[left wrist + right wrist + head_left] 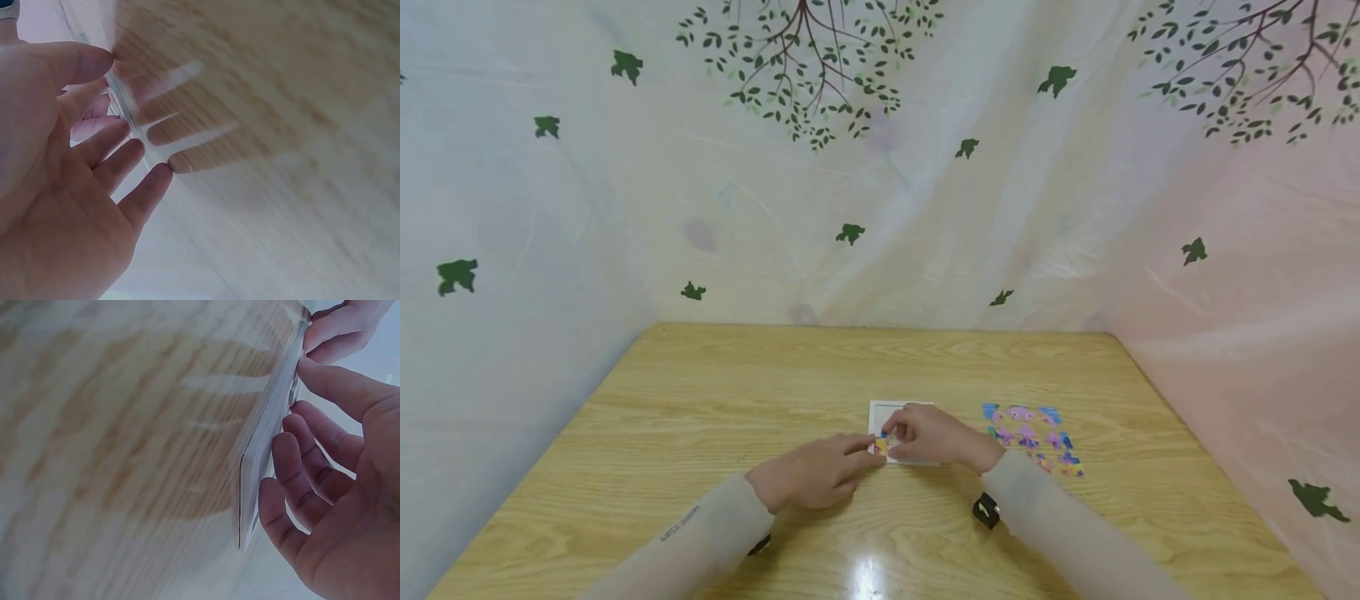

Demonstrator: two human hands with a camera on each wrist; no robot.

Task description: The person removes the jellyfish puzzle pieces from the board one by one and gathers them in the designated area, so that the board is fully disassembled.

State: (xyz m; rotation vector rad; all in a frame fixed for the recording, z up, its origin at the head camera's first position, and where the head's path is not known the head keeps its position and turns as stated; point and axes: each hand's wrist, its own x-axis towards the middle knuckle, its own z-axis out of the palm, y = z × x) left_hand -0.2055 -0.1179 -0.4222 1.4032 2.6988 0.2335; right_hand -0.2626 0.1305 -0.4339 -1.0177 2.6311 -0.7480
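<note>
A white-rimmed puzzle tray (pixel 872 415) lies flat on the table in the head view. Over its right part is my right hand (pixel 936 435), which hides much of the tray. Thumb and index finger of that hand pinch a small colorful puzzle piece (pixel 882 445) in the tray's lower left corner. My left hand (pixel 816 473) rests at the left edge of the tray, its fingers extended and fingertips touching the rim near the piece. In the right wrist view, the side of the tray (pixel 253 481) stands out beside the curved fingers of the right hand (pixel 337 462).
To the right of the tray lie several pink, blue and yellow puzzle pieces (pixel 1021 413), laid out close together; the right forearm partly covers them. The wooden table (pixel 760 367) reaches back to a leaf-patterned curtain (pixel 760 208). A black wrist device (pixel 986 510) hangs under the right wrist.
</note>
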